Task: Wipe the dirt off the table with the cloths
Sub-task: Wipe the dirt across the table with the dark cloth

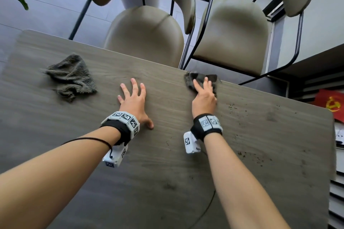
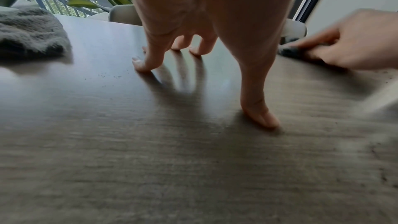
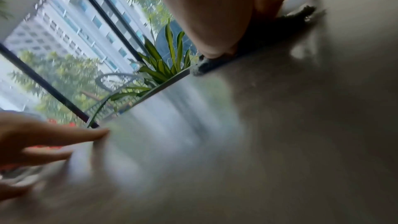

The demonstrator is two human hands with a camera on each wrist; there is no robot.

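Two grey cloths lie on the table (image 1: 167,154): my right hand (image 1: 204,96) presses the dark cloth (image 1: 200,80) flat-fingered at the far edge, dirt specks (image 1: 249,154) near it; my left hand (image 1: 133,101) rests spread on bare wood; the crumpled cloth (image 1: 71,78) sits well left, chairs (image 1: 147,37) beyond

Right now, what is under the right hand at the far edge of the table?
Under the right hand lies a dark grey cloth, pressed onto the table near its far edge. Its corners stick out past the fingers. Any dirt beneath the cloth is covered and cannot be seen.
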